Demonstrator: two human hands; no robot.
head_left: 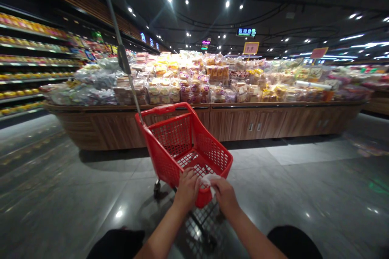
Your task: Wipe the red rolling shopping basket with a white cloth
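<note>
A red plastic shopping cart (165,158) stands in front of me, its handle end toward the display counter and its basket end toward me. My left hand (187,188) is closed over the near rim of the basket. Pinched in my right hand (224,194) is a crumpled white tissue (209,179), lying against the rim's near right corner. Both hands are close together, with the tissue between them. Through the basket's grid floor, nothing large shows inside. A metal pole (117,36) rises from the handle's left end.
Behind the cart runs a long wooden counter (237,123) heaped with bagged baked goods (185,81). Stocked shelves (27,64) line the left side. A yellow-edged price sign (251,48) stands over the goods. The grey tiled floor (288,194) surrounds the cart.
</note>
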